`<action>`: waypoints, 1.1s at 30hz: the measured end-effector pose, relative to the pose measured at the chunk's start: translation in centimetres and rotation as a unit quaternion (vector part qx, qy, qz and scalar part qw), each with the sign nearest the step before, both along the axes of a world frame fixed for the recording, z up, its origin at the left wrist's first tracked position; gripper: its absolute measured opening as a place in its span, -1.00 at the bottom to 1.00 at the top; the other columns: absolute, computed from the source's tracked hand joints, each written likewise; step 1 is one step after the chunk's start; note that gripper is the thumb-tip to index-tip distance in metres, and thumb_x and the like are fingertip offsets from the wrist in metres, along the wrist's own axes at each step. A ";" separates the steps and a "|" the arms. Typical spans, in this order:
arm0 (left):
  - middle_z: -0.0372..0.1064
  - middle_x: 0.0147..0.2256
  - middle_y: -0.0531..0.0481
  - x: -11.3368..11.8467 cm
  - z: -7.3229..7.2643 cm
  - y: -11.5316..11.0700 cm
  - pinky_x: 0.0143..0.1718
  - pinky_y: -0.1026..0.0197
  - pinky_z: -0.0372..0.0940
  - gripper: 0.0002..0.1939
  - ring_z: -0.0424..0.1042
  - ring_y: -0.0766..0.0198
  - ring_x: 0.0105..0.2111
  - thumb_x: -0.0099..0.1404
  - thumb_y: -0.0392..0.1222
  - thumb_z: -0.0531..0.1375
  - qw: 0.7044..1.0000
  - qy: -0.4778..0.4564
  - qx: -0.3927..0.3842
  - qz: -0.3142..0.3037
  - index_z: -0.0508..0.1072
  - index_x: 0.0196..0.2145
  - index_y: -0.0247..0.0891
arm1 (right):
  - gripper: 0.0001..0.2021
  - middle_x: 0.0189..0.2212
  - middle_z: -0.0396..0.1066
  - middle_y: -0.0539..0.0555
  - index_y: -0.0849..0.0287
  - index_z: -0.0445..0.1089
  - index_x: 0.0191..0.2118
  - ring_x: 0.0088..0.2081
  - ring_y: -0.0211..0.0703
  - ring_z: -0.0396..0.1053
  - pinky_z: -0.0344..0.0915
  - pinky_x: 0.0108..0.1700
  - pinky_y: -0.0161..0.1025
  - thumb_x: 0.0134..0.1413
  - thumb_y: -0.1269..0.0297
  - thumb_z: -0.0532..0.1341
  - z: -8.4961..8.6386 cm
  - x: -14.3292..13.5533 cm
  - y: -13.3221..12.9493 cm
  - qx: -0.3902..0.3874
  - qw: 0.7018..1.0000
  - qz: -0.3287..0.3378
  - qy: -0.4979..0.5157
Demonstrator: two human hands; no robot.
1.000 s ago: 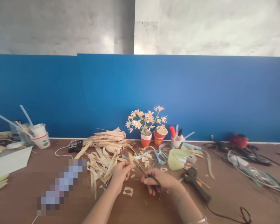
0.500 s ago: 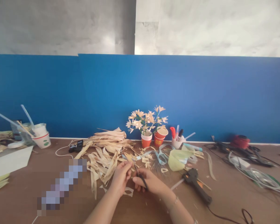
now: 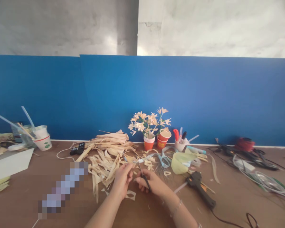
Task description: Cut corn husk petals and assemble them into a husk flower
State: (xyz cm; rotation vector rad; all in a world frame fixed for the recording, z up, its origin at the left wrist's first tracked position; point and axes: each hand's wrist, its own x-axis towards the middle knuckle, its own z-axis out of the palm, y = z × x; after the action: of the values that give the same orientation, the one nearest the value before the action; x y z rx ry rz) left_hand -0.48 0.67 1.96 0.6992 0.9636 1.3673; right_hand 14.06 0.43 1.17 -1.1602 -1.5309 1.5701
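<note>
My right hand is wrapped round a pair of dark-handled scissors, whose thin blades point up and away from me. Close beside it, my left hand is closed in a pinch. Whatever lies between its fingertips is too small to make out. A small pale scrap shows between the two hands. Just beyond my fingers lie small cut husk flowers. Dried corn husks are heaped to the left of my left hand. A white scrap with a hole lies under my wrists.
Husk flowers stand in a red paper cup beside another red cup. A pen cup, yellow-green ribbon and a black glue gun are to the right, with cables beyond. A white cup stands left. A blue partition runs behind.
My right hand and the scissors have shifted slightly right, so the blade tips stand farther from my left fingertips. The left hand has barely moved.
</note>
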 end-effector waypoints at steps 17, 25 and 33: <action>0.14 -0.62 0.21 1.0 0.6 -1.4 -0.70 0.40 -0.21 -0.72 0.01 0.53 -0.71 0.01 -0.09 0.25 0.982 0.084 0.033 -0.164 0.44 -0.32 -0.29 | -0.59 -0.63 0.27 -0.12 0.18 0.30 -0.34 -0.65 -0.41 0.08 -0.01 -0.61 -0.42 -0.34 0.11 0.41 -0.7 0.0 1.0 0.065 0.975 -0.149 0.152; 0.22 -0.58 0.20 0.9 1.1 -1.5 -0.69 0.41 -0.19 -0.76 0.06 0.53 -0.70 -0.01 -0.14 0.27 0.988 0.055 0.020 -0.142 0.35 -0.38 -0.24 | -0.64 -0.66 0.26 -0.12 0.15 0.31 -0.31 -0.66 -0.37 0.10 0.02 -0.61 -0.40 -0.29 0.16 0.37 -0.6 0.6 1.1 0.043 0.982 -0.146 0.113; 0.12 -0.75 0.21 0.6 -0.4 -0.5 -0.70 0.40 -0.21 -0.67 0.00 0.52 -0.74 -0.06 -0.02 0.32 0.989 0.111 0.014 -0.097 0.26 -0.58 -0.24 | -0.55 -0.66 0.26 -0.12 0.16 0.29 -0.28 -0.65 -0.35 0.13 0.03 -0.61 -0.39 -0.34 0.09 0.39 -0.9 0.5 1.3 0.045 0.975 -0.182 0.119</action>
State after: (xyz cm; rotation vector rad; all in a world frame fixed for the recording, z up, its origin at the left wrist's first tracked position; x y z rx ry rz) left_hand 0.16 0.20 1.59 0.9569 1.0239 1.1506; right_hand 14.52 1.76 0.24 -1.0855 -1.1468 1.3244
